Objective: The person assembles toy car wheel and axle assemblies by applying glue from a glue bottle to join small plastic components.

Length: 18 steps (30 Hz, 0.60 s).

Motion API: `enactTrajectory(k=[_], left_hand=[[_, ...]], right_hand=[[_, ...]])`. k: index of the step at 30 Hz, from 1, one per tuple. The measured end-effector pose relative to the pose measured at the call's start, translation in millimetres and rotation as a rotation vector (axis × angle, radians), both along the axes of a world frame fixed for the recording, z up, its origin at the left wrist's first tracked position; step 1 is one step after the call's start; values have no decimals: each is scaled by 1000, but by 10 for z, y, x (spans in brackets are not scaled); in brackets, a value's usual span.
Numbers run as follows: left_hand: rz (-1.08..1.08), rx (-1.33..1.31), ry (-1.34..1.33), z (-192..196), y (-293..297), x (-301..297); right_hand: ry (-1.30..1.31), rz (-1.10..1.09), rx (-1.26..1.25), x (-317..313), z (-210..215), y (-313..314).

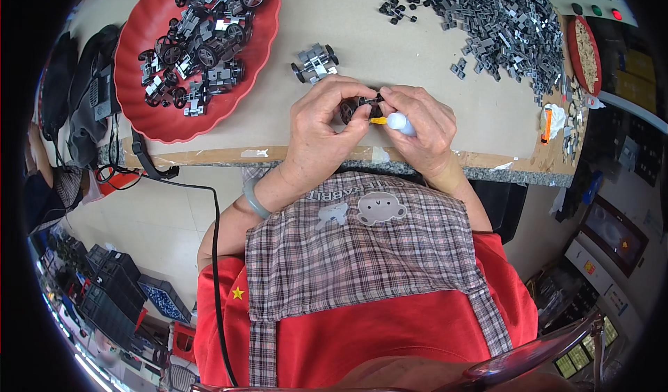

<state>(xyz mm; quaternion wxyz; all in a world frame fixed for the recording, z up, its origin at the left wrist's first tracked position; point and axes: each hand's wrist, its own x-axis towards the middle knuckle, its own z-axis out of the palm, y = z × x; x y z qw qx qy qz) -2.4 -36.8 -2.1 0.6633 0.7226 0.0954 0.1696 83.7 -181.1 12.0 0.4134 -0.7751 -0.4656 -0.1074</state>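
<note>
My left hand (321, 124) pinches a small grey and black wheeled toy chassis (360, 105) between thumb and fingers, just above the table's front edge. My right hand (422, 124) grips a small white bottle (401, 123) with an orange nozzle, its tip pointing left at the chassis. A finished grey wheeled chassis (316, 62) stands on the table a little beyond my hands.
A red tray (142, 51) at the left holds several wheeled chassis. A big heap of grey and black plastic parts (501, 16) lies at the back right. A small red dish (583, 52) sits at the right edge. A black cable (212, 239) hangs off the table.
</note>
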Motion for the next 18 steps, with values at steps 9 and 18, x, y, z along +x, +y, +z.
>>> enactTrajectory(k=[9, 18], left_hand=[[50, -54, -7, -22, -3, 8], [-66, -113, 64, -28, 43, -27]], right_hand=[[-12, -44, -44, -53, -12, 33], [32, -43, 1, -71, -37, 62]])
